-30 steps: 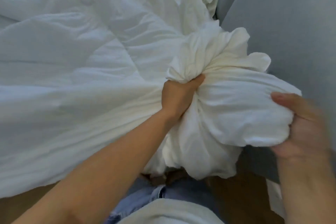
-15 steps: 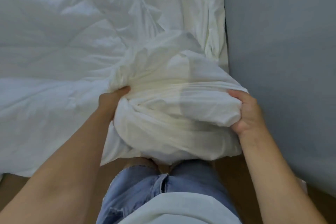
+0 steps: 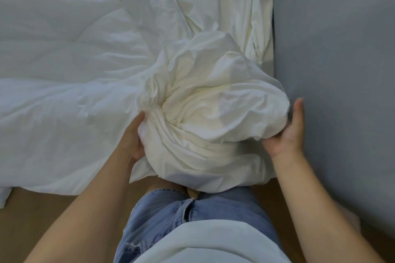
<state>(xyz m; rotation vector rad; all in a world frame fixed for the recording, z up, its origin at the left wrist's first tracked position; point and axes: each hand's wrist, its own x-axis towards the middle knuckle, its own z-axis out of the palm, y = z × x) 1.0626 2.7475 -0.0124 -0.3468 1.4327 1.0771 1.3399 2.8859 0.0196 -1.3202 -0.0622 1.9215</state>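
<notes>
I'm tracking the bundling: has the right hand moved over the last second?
Yes. The right hand has shifted left, from well over the grey panel to its edge beside the white bundle.

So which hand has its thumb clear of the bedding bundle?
The right hand: its thumb sticks up, off the white bedding bundle. The left hand has its thumb against the fabric.

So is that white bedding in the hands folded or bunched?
Bunched: the bedding is a twisted wad between left hand and right hand.
</notes>
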